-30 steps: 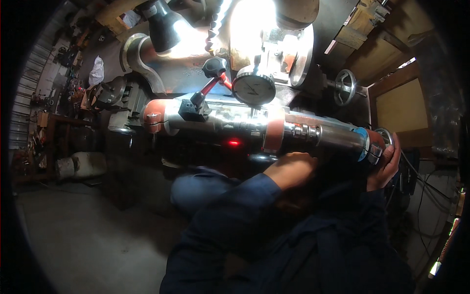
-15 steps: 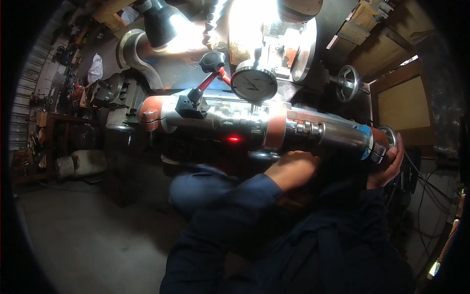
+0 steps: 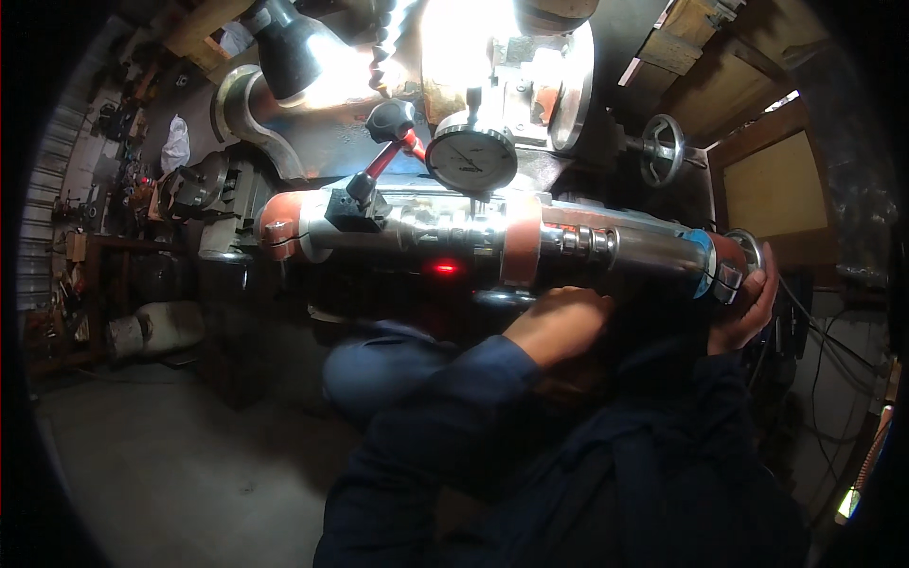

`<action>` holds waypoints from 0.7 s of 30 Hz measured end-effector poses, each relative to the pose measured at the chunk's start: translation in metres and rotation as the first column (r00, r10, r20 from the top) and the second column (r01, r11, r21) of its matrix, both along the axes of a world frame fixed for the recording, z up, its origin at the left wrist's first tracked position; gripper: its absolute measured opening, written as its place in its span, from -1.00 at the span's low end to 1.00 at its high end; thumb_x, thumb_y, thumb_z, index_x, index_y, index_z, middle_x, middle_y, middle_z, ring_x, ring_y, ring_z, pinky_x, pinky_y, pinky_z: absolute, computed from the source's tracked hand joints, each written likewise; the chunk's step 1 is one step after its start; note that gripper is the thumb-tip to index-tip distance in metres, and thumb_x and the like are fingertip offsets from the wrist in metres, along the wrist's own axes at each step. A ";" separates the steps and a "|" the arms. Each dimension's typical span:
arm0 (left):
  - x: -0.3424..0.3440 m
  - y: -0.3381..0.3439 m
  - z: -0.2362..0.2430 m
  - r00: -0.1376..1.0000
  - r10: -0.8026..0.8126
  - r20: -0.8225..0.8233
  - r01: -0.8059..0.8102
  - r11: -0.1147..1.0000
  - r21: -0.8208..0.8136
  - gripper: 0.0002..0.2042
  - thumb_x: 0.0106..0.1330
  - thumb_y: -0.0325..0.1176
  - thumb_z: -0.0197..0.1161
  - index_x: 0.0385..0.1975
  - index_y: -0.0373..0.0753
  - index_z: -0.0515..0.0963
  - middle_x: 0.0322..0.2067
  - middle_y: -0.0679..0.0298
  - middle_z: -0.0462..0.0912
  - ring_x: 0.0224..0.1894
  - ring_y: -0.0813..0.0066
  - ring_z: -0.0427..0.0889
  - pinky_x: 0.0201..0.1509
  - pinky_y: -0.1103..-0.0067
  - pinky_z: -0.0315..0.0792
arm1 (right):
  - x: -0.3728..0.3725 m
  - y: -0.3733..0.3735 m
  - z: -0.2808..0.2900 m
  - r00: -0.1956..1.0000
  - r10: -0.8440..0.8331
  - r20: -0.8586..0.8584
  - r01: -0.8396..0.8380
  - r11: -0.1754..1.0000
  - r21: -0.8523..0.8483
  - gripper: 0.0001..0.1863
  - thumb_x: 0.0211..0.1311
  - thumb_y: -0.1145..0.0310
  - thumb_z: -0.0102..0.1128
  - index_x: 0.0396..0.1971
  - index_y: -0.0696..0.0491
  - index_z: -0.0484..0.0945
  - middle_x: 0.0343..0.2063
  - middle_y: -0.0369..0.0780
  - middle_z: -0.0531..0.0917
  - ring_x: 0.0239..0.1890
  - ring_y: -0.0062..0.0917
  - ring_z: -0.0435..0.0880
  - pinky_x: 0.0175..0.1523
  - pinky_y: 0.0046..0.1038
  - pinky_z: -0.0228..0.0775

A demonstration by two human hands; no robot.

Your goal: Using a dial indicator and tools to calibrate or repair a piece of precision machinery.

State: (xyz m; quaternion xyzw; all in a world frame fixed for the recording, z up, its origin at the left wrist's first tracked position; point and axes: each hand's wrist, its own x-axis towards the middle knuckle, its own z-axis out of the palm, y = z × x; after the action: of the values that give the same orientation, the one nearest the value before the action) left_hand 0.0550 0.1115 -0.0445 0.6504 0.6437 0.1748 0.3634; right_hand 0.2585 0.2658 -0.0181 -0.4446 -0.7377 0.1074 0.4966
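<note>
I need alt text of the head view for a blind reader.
A right hand seems to hold a ring at the right end of a shaft; the left hand is below it, a dial gauge and lamp above.

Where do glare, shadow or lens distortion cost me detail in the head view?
In the head view, glare whites out the area right of the black lamp; deep shadow swallows detail right of the left hand; the dial gauge shows, its finest markings illegible; fisheye distortion bends the ribbed wall at far left.
</note>
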 end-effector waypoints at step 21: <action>0.002 0.001 -0.008 0.999 0.002 0.040 -0.001 1.000 -0.011 -0.79 0.37 -0.31 0.09 -0.17 -0.28 0.57 -0.25 -0.04 0.67 -0.13 0.00 0.68 -0.07 0.26 0.55 | 0.000 0.000 0.002 0.999 -0.006 0.049 0.003 0.999 0.052 -0.46 0.51 0.05 -0.22 0.13 0.21 0.47 0.01 0.05 0.61 0.03 -0.20 0.63 0.12 -0.28 0.46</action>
State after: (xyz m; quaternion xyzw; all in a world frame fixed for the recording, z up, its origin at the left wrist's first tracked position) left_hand 0.0566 0.1122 -0.0527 0.6442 0.6377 0.1846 0.3799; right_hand 0.2584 0.2662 -0.0157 -0.4358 -0.7512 0.0762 0.4899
